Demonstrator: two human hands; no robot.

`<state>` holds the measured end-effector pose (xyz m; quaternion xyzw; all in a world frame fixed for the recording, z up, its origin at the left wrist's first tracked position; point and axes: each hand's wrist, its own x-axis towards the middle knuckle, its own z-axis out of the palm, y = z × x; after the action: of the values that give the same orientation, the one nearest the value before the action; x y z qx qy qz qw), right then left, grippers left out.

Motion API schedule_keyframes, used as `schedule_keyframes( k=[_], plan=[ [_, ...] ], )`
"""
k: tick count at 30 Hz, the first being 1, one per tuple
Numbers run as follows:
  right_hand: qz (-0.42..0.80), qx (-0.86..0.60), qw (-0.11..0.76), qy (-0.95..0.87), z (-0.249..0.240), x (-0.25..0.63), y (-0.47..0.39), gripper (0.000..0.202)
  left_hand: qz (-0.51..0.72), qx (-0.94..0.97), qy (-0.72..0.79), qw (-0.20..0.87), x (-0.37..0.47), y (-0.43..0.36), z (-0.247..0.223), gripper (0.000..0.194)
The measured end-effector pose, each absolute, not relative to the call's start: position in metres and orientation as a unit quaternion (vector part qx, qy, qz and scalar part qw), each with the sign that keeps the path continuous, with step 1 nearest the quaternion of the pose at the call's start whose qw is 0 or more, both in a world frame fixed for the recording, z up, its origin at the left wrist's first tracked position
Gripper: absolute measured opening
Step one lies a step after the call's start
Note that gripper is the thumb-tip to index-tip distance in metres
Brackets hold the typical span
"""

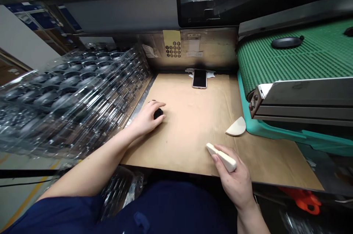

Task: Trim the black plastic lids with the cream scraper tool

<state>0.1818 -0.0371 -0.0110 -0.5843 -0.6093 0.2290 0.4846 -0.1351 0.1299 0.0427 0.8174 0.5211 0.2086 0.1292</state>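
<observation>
My left hand [147,118] rests over the left part of a cardboard-covered table [182,131], its fingers curled round a small black part [158,113] that shows between thumb and forefinger. Near the front edge, my right hand [235,179] grips a cream-coloured, wedge-like tool [226,160], with its narrow end pointing up and left. A cream half-round piece [237,126] lies on the cardboard beyond the right hand, touching neither hand.
Stacked clear plastic trays [68,90] with black parts stand at the left. A phone [199,79] lies at the back. On the right, a green conveyor belt [300,61] carries a black part [286,42]. Something orange-red [306,201] is below the table's right side.
</observation>
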Motion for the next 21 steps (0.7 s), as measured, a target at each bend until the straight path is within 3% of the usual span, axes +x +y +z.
schedule_keyframes(
  k=[4,9,11,15,19,21],
  plan=[
    [0.234,-0.582,0.481,-0.613,-0.011,0.182,-0.036,0.022,0.191,0.814,0.528,0.15,-0.138,0.128,0.034,0.046],
    [0.227,-0.592,0.475,-0.611,-0.011,0.183,-0.036,0.023,0.247,0.723,0.631,0.137,-0.148,0.166,0.027,0.065],
    [0.222,-0.595,0.476,-0.609,-0.01,0.183,-0.036,0.023,0.263,0.697,0.647,0.163,-0.149,0.179,0.027,0.061],
    [0.219,-0.6,0.474,-0.606,-0.01,0.182,-0.037,0.024,0.322,0.662,0.627,0.254,-0.143,0.181,0.036,0.047],
    [0.22,-0.609,0.47,-0.6,-0.01,0.183,-0.039,0.024,0.395,0.614,0.561,0.389,-0.129,0.15,0.055,0.06],
    [0.222,-0.618,0.463,-0.595,-0.01,0.183,-0.039,0.025,0.43,0.554,0.499,0.509,-0.122,0.131,0.066,0.061]
  ],
)
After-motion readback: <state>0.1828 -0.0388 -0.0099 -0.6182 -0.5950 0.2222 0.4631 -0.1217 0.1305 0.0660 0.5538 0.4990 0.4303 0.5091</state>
